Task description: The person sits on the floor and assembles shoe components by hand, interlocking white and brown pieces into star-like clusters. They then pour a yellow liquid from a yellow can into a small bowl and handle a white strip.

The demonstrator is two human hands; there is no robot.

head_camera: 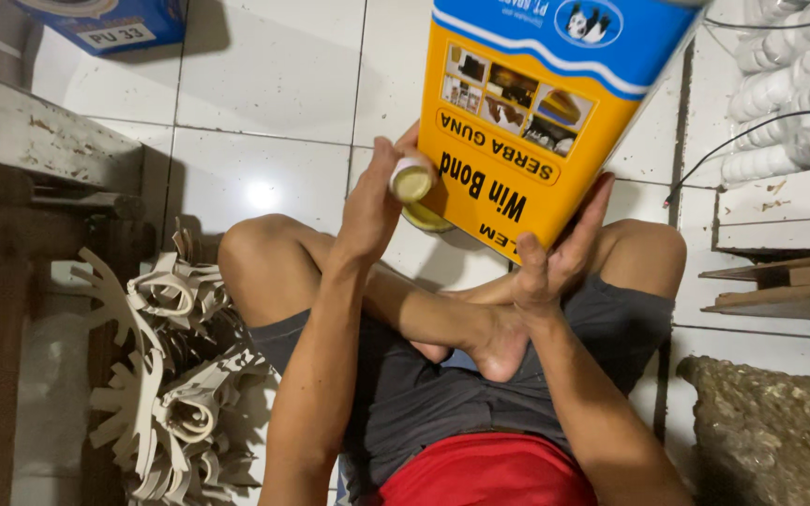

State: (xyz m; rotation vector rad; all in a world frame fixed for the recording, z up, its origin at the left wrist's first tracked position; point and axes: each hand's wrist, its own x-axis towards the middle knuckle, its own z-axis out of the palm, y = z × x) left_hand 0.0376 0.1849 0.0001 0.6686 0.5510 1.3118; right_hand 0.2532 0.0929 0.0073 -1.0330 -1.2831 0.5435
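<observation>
I sit cross-legged on a white tiled floor. A large yellow and blue rectangular tin can (pixel 527 112) is tilted in front of my knees. My right hand (pixel 560 253) presses flat against the can's lower edge and props it up. At the can's lower left corner, my left hand (pixel 374 201) grips a small white round piece with yellowish glue in it (pixel 412 180). Just below that piece, a small round container of yellow glue (pixel 426 219) rests on the floor, partly hidden by the can.
A heap of beige cut straps (pixel 166 375) lies by my left knee, next to a worn metal and wood bench (pixel 21 150). A blue box (pixel 110 23) is at the top left. White bagged rolls (pixel 789 84), a black cable (pixel 733 141), wooden boards (pixel 780 281) and a brownish bag (pixel 771 431) are on the right.
</observation>
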